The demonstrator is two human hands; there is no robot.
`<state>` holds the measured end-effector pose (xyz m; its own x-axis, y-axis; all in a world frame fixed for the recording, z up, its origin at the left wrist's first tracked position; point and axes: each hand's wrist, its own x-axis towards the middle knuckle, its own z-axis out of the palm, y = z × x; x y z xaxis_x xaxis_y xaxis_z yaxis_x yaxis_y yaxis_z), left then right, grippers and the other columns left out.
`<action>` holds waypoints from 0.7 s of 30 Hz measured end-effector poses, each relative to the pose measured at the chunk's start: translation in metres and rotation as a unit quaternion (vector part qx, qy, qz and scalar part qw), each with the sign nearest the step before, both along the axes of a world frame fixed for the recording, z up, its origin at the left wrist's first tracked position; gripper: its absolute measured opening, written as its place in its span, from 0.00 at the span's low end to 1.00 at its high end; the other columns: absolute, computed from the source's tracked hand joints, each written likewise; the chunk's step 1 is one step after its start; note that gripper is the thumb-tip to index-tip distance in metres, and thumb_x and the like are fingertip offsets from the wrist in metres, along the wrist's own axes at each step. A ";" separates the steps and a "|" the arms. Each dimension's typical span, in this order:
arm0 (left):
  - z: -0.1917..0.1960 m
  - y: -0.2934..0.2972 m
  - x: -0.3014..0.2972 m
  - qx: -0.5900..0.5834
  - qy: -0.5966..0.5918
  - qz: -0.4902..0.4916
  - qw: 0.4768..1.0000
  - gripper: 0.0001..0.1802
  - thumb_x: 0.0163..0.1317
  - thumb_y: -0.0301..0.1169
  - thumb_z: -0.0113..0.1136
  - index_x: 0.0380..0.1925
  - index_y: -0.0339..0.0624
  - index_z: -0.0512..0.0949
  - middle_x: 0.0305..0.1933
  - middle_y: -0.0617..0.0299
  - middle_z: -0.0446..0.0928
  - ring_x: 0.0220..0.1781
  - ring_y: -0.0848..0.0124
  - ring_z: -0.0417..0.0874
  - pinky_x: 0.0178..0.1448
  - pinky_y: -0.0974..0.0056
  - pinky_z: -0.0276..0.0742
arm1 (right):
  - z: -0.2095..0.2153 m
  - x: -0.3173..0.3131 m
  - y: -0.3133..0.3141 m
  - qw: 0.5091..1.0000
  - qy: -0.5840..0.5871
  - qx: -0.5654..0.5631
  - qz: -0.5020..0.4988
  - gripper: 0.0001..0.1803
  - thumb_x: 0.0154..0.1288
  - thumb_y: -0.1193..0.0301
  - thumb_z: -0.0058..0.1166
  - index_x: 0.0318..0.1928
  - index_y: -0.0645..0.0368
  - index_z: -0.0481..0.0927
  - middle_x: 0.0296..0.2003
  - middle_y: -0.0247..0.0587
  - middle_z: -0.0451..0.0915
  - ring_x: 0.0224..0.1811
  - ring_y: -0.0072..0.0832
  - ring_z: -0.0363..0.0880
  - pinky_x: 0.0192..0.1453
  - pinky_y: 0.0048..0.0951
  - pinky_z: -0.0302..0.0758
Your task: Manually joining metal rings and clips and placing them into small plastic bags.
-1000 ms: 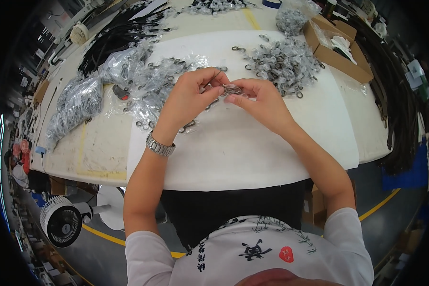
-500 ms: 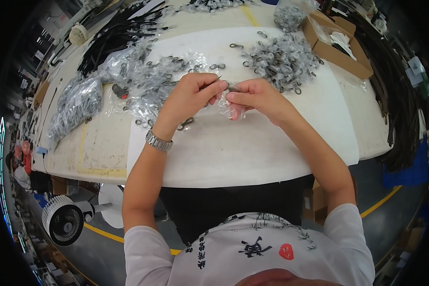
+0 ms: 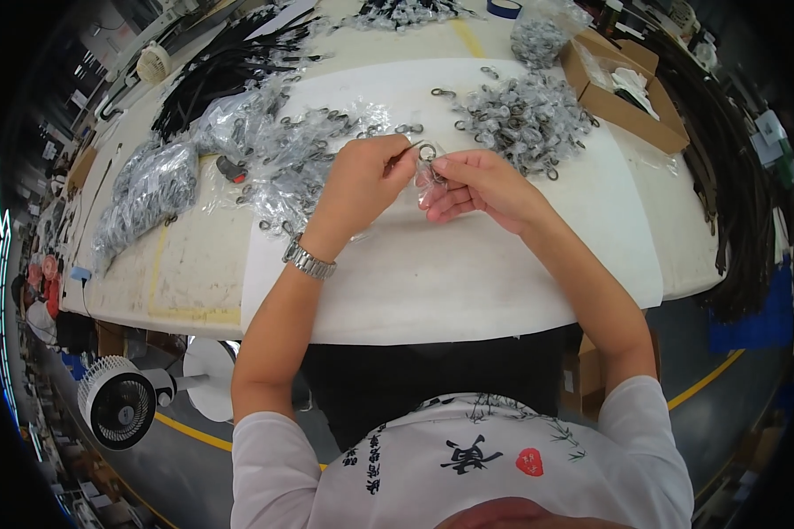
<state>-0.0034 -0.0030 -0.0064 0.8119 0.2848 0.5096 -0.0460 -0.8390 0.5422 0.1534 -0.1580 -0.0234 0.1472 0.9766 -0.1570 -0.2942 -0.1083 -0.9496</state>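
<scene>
Through the remote head view, I pinch a plastic-wrapped metal clasp (image 3: 430, 161) above the desk (image 3: 194, 282)'s white sheet (image 3: 468, 273) with the right hand (image 3: 481, 185), presumably leaving its ring exposed beside the left hand (image 3: 366, 181), whose fingers curl closed, contents indeterminable.

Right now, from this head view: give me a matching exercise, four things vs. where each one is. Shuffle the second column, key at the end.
Things
1. wristwatch
2. cardboard box
3. white-and-black fan
4. ring-ended metal piece

Places
A. open, toward the far right of the table
B. held by the right hand
C. past the near edge of the table, at lower left
D. on the wrist of the left hand

Right pairs: 1-D, 2-A, 3-C, 4-B
</scene>
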 end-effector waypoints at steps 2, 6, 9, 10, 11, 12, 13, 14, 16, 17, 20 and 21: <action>0.003 0.002 0.000 -0.130 0.018 0.014 0.991 0.15 0.72 0.32 0.62 0.27 0.33 0.79 0.18 0.64 0.72 0.21 0.78 0.67 0.26 0.64 0.62 | 0.000 0.000 0.002 1.000 -0.005 0.001 -0.002 0.18 0.80 0.61 0.52 0.48 0.66 0.82 0.40 0.50 0.89 0.39 0.33 0.91 0.47 0.31 0.89; 0.011 0.005 -0.002 -0.243 0.108 -0.020 0.964 0.18 0.73 0.34 0.62 0.25 0.34 0.78 0.18 0.69 0.70 0.22 0.81 0.67 0.27 0.66 0.61 | 0.002 0.002 0.002 0.998 -0.043 -0.009 0.040 0.18 0.80 0.61 0.51 0.47 0.66 0.84 0.39 0.50 0.89 0.37 0.32 0.91 0.46 0.30 0.88; 0.006 0.006 0.000 -0.267 0.125 -0.048 0.954 0.20 0.73 0.35 0.63 0.24 0.33 0.77 0.17 0.69 0.70 0.22 0.80 0.67 0.27 0.67 0.62 | 0.003 0.004 0.000 0.998 -0.024 -0.025 0.049 0.18 0.78 0.60 0.54 0.45 0.65 0.84 0.38 0.48 0.89 0.36 0.30 0.90 0.46 0.30 0.88; 0.006 0.005 0.000 -0.200 0.101 -0.031 0.974 0.20 0.73 0.35 0.63 0.23 0.34 0.77 0.17 0.69 0.70 0.22 0.80 0.67 0.27 0.67 0.62 | 0.004 0.003 0.000 0.998 -0.024 -0.025 0.047 0.18 0.78 0.60 0.54 0.45 0.65 0.84 0.38 0.48 0.89 0.36 0.30 0.90 0.46 0.30 0.88; 0.005 0.002 -0.001 -0.133 0.076 -0.013 0.988 0.21 0.73 0.35 0.63 0.22 0.34 0.76 0.18 0.69 0.70 0.22 0.80 0.67 0.28 0.67 0.63 | 0.005 0.001 0.001 0.999 -0.011 -0.021 0.032 0.17 0.78 0.61 0.56 0.45 0.65 0.84 0.37 0.46 0.89 0.36 0.29 0.90 0.46 0.30 0.88; 0.004 -0.001 -0.001 -0.133 0.077 -0.013 0.988 0.21 0.73 0.35 0.63 0.22 0.34 0.76 0.18 0.69 0.70 0.22 0.80 0.67 0.28 0.67 0.63 | 0.005 -0.001 0.002 1.000 0.003 -0.016 0.016 0.16 0.77 0.61 0.57 0.45 0.64 0.84 0.37 0.44 0.89 0.36 0.29 0.90 0.47 0.31 0.88; 0.002 -0.005 -0.001 -0.068 0.045 -0.010 0.997 0.19 0.74 0.34 0.62 0.24 0.34 0.77 0.19 0.69 0.71 0.22 0.80 0.68 0.28 0.67 0.63 | 0.003 0.000 0.002 1.000 0.004 -0.017 0.015 0.16 0.77 0.61 0.57 0.45 0.64 0.84 0.37 0.44 0.89 0.36 0.29 0.90 0.47 0.31 0.88; 0.001 -0.006 0.000 -0.002 0.011 -0.007 1.000 0.18 0.74 0.33 0.62 0.25 0.34 0.78 0.20 0.69 0.73 0.22 0.80 0.68 0.28 0.66 0.63 | 0.002 0.000 0.003 1.000 -0.007 -0.021 0.023 0.16 0.77 0.61 0.58 0.44 0.63 0.84 0.37 0.43 0.89 0.36 0.28 0.90 0.47 0.31 0.88; -0.007 -0.003 0.001 -0.055 0.009 -0.013 0.998 0.15 0.73 0.32 0.62 0.27 0.35 0.79 0.21 0.69 0.74 0.22 0.81 0.67 0.27 0.67 0.63 | -0.002 0.001 0.004 0.999 -0.019 -0.024 0.029 0.15 0.76 0.61 0.59 0.44 0.63 0.85 0.37 0.42 0.89 0.36 0.27 0.90 0.48 0.31 0.88; -0.006 -0.002 0.003 -0.108 0.007 -0.020 0.994 0.13 0.73 0.31 0.62 0.30 0.36 0.80 0.23 0.69 0.76 0.21 0.82 0.67 0.27 0.68 0.63 | -0.003 0.003 0.004 0.999 -0.047 -0.013 0.015 0.15 0.77 0.61 0.59 0.44 0.62 0.85 0.38 0.42 0.89 0.36 0.27 0.89 0.47 0.31 0.88; 0.002 -0.002 0.001 -0.296 0.035 0.014 0.955 0.09 0.73 0.31 0.63 0.35 0.36 0.82 0.25 0.70 0.77 0.21 0.85 0.65 0.25 0.71 0.60 | -0.001 0.001 0.001 0.997 -0.057 0.015 -0.054 0.15 0.77 0.59 0.58 0.45 0.60 0.85 0.40 0.41 0.89 0.38 0.26 0.89 0.51 0.31 0.86; 0.003 0.000 0.001 -0.295 0.034 0.014 0.955 0.09 0.73 0.31 0.63 0.35 0.36 0.82 0.25 0.70 0.77 0.21 0.85 0.65 0.25 0.71 0.60 | 0.001 0.000 0.000 0.993 -0.037 0.030 -0.106 0.16 0.77 0.58 0.58 0.45 0.60 0.86 0.41 0.40 0.89 0.42 0.26 0.89 0.55 0.31 0.85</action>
